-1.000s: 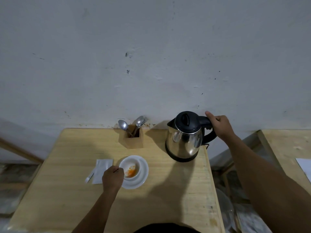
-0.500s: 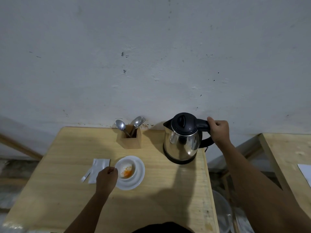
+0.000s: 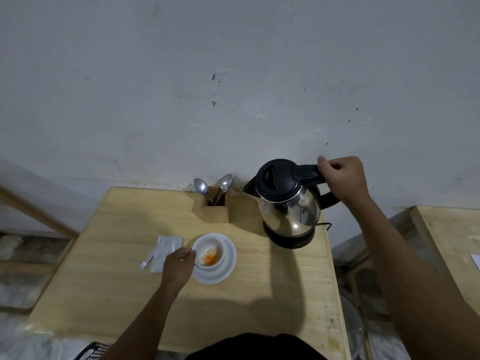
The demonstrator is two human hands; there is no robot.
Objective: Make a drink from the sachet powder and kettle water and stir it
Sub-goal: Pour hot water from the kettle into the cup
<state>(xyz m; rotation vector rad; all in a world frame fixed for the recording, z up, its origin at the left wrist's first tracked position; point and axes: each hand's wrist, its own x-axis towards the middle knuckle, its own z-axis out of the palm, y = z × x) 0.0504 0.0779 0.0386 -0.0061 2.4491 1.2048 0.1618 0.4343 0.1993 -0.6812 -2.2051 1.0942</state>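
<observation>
Grip first: our right hand (image 3: 342, 181) is clenched around the handle of the kettle (image 3: 287, 201), which stands on its base at the tabletop's (image 3: 124, 294) far right. Our left hand (image 3: 178, 266) pinches the handle of the cup (image 3: 208, 252). We see orange powder in the cup and the sachet (image 3: 163, 252) lying emptied beside it; pouring and stirring remain, we judge.

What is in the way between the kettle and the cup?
Nothing visible. Bare table lies between the kettle and the cup. The spoon holder stands off to the side, and the left hand is on the cup's far side.
</observation>
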